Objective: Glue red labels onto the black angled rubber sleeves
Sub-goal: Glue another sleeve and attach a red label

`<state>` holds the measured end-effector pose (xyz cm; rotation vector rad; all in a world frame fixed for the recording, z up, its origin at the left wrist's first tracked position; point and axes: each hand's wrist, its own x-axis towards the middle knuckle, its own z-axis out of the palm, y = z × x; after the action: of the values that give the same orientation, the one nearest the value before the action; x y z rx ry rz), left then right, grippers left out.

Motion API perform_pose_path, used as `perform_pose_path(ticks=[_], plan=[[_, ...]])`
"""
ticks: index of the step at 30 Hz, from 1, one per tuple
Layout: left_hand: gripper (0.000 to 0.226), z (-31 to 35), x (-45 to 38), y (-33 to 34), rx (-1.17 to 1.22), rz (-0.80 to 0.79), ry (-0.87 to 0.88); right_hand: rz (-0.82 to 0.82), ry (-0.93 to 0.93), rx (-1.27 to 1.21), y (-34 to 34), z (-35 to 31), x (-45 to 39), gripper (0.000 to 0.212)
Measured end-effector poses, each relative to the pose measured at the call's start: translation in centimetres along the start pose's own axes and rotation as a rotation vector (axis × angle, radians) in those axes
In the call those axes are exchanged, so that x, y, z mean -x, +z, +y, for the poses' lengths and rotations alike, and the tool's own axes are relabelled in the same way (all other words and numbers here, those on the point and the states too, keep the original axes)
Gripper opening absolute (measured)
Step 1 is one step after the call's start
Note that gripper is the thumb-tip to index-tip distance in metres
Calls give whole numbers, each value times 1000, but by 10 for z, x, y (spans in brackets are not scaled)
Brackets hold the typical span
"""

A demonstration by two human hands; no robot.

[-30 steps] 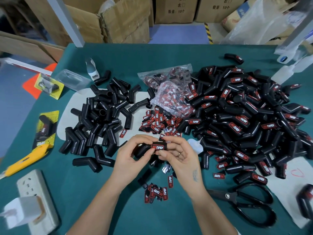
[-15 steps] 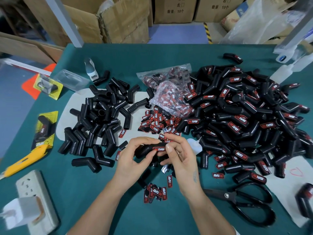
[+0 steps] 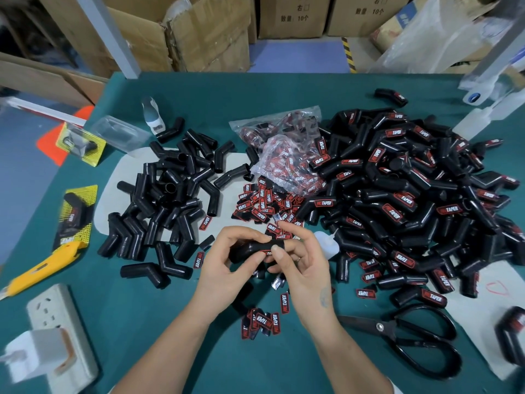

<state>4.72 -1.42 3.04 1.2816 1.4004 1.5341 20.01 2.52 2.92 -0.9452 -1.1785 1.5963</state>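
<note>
While both hands work just above the green-topped bench (image 3: pixel 284 89), the left hand (image 3: pixel 224 268) curls its fingers and thumb around one black angled rubber sleeve (image 3: pixel 250 249), held roughly level near the front centre. Right hand (image 3: pixel 304 260) grips the sleeve's other end: thumb (image 3: pixel 277 253) pressed on a red label (image 3: pixel 268 253) on the sleeve's near side, middle fingers curled behind, index finger raised and free.

Unlabelled black sleeves lie in a loose pile (image 3: pixel 170 194) to the left, partly on a pale sheet (image 3: pixel 119 177). Labelled sleeves form a much larger heap (image 3: pixel 412 200) to the right. Between the two: loose red-and-black labels (image 3: pixel 261 203) scattered on the bench, with clear plastic bags of labels (image 3: pixel 284 157) just behind them. A small cluster of labels (image 3: pixel 262 321) lies between the forearms.

Black-handled scissors (image 3: pixel 412 339) rest at right front. Yellow utility knife (image 3: pixel 42 265) at left edge; white power strip (image 3: pixel 59 331) with a plugged-in adapter at left front. Cardboard boxes (image 3: pixel 199 32) stand beyond the bench.
</note>
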Motion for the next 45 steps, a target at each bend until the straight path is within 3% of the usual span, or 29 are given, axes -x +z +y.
perform_pose_path(ticks=[7,17,31,45], plan=[[16,0,-1,-2,50,13,-61,-26,-29,2,1,2,2,31],[32,2,6,8,8,3,-17,37,0,23,4,3,1,37],[10,-2,-1,-1,2,46,-83,-36,9,-28,-2,0,-1,30],[23,0,0,-2,-68,17,33,-27,18,-15,0,-4,-2,31]])
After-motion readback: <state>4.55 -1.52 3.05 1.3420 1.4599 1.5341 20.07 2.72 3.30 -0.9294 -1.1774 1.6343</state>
